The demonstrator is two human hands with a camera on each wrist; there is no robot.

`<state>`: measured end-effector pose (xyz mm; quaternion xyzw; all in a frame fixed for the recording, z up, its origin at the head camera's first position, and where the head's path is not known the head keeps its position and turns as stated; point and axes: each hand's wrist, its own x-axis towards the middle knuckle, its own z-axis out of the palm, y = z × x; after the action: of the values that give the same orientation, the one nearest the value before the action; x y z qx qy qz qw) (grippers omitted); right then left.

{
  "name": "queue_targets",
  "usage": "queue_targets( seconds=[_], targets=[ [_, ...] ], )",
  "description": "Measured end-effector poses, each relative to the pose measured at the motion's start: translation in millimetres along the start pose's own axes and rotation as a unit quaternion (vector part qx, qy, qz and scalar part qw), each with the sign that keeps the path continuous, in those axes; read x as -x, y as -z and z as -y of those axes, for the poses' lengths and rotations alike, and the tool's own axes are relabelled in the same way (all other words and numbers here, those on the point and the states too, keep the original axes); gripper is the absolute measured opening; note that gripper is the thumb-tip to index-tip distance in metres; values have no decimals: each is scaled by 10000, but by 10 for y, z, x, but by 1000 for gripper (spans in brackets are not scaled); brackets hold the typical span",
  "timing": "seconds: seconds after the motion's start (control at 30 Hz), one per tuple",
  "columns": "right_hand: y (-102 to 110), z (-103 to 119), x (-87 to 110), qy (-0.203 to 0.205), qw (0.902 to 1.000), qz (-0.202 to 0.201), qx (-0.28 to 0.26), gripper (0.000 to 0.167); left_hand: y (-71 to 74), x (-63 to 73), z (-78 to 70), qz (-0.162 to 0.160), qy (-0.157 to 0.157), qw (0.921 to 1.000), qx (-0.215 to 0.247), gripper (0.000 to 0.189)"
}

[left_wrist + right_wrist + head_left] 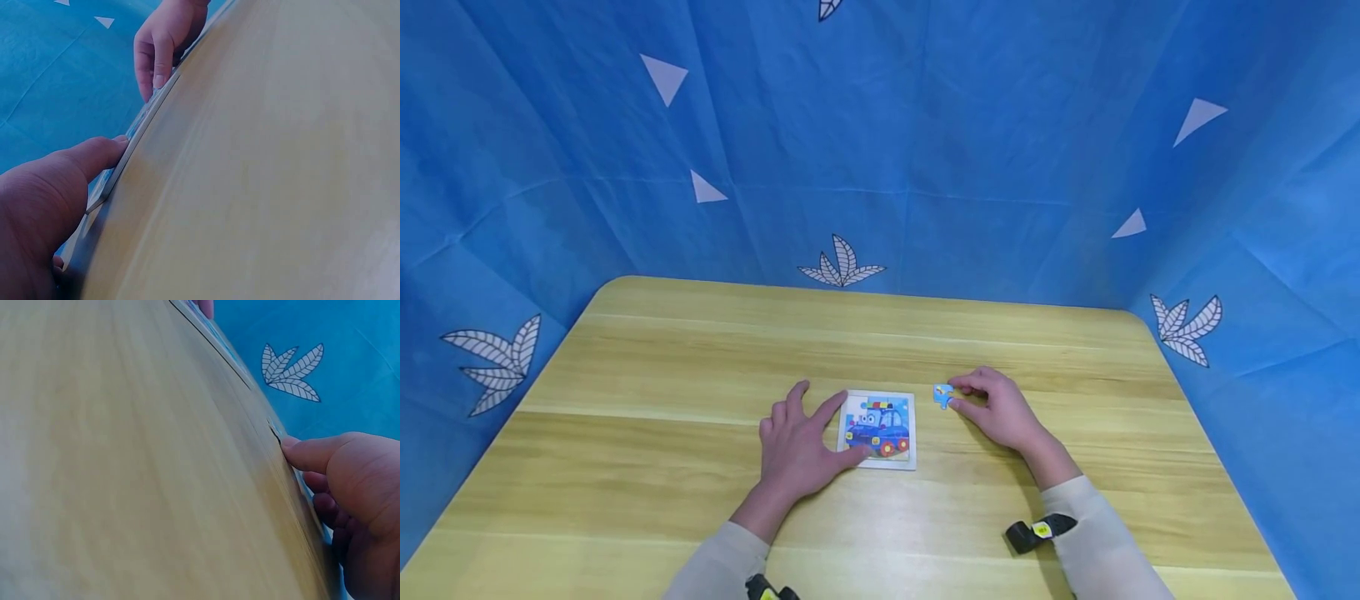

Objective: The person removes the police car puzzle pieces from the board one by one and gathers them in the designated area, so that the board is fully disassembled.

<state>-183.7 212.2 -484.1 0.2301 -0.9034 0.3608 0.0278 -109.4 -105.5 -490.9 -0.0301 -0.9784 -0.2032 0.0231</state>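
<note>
A square jigsaw puzzle [887, 421] with a blue cartoon car lies in a white-rimmed tray [912, 465] on the table. At its upper left, a pale patch shows beside the printed pieces. My left hand [799, 450] rests at the tray's left side, fingers spread. Its thumb lies over the lower rim and its index fingertip is at the upper left corner. To the right of the tray, my right hand [1000, 410] pinches a light blue puzzle piece [942, 394] between thumb and fingers. In the right wrist view, that piece appears nearly edge-on at the thumb tip.
The wood-grain table [700, 350] has rounded far corners. A blue cloth [880, 125] with white triangles and leaf prints hangs behind it and along both sides. Black bands with a small dark block [1021, 537] sit on both wrists over pale sleeves.
</note>
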Motion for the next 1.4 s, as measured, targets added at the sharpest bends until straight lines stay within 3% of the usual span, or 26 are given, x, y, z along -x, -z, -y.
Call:
queue_targets(
  seconds=[0.37, 0.67, 1.07, 1.4],
  targets=[
    [-6, 5, -6, -92, 9999, -82, -110, 28, 8, -8, 5, 34, -5, 10000, -8, 93],
    [-126, 233, -36, 107, 9958, -380, -823, 33, 4, -9, 9, 17, -47, 10000, -8, 92],
    [-366, 509, -172, 329, 9944, 281, -968, 37, 12, -13, 8, 86, -31, 10000, -25, 93],
    [-397, 663, -433, 751, 9876, 989, -961, 46, 11, -17, 0, 120, -29, 9999, 27, 92]
  ],
)
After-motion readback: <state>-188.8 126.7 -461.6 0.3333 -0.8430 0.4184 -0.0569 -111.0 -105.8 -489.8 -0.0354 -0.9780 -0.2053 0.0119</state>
